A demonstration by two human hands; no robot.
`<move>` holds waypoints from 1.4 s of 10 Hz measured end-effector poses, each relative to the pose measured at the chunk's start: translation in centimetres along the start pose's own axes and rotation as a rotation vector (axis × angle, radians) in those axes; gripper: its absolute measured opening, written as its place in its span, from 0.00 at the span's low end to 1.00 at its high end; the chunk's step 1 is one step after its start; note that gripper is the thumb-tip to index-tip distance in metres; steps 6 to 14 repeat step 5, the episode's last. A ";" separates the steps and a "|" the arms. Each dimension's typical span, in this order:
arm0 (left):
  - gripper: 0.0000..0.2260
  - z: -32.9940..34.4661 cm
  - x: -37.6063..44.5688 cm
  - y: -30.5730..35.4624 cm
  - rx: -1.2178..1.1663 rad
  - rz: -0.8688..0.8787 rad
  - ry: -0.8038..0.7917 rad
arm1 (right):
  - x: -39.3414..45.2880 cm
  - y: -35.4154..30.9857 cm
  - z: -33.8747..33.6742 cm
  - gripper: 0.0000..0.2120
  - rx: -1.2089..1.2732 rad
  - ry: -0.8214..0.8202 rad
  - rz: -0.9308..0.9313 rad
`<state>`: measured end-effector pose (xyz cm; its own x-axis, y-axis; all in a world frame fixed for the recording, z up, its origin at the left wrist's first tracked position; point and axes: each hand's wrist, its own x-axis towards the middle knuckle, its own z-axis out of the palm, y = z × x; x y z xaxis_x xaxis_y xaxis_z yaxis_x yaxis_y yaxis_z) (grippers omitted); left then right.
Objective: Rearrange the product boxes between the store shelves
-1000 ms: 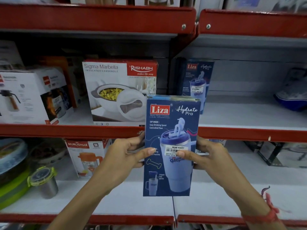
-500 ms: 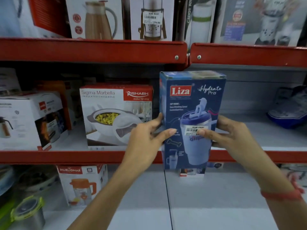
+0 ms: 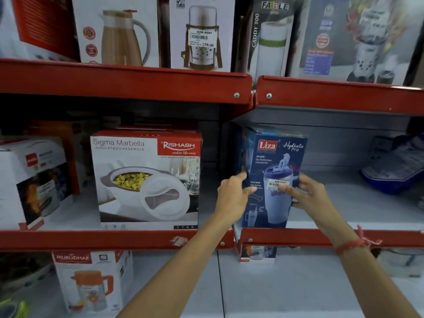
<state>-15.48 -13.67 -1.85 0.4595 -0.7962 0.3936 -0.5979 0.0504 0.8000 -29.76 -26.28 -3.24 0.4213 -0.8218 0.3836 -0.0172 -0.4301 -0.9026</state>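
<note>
A tall blue Liza Hydrate Pro box [image 3: 276, 157] stands upright at the left end of the right-hand middle shelf [image 3: 344, 238]. My left hand [image 3: 232, 197] grips its left side and my right hand [image 3: 309, 193] grips its right side, thumb on the front by the price sticker. Behind it, at its upper left, the edge of another blue Liza box [image 3: 244, 140] shows. A Sigma Marbella casserole box [image 3: 146, 177] sits to the left on the neighbouring shelf.
A white flask box [image 3: 29, 180] stands at the far left of the middle shelf, a blue item [image 3: 397, 168] at the far right. Product boxes fill the top shelf [image 3: 126, 81]. Below, a Murlidhar jug box [image 3: 91, 281] and a small box [image 3: 258, 253].
Both hands lifted the blue Liza box from below the middle shelf up and pushed it onto that shelf, in front of the other blue box. My view tilted upward.
</note>
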 end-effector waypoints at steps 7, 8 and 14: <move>0.25 -3.9 -1.3 0.0 0.301 0.502 0.310 | -3.7 -6.1 2.9 0.23 -0.690 0.545 -0.672; 0.25 -3.9 -1.3 0.0 0.301 0.502 0.310 | -3.7 -6.1 2.9 0.23 -0.690 0.545 -0.672; 0.25 -3.9 -1.3 0.0 0.301 0.502 0.310 | -3.7 -6.1 2.9 0.23 -0.690 0.545 -0.672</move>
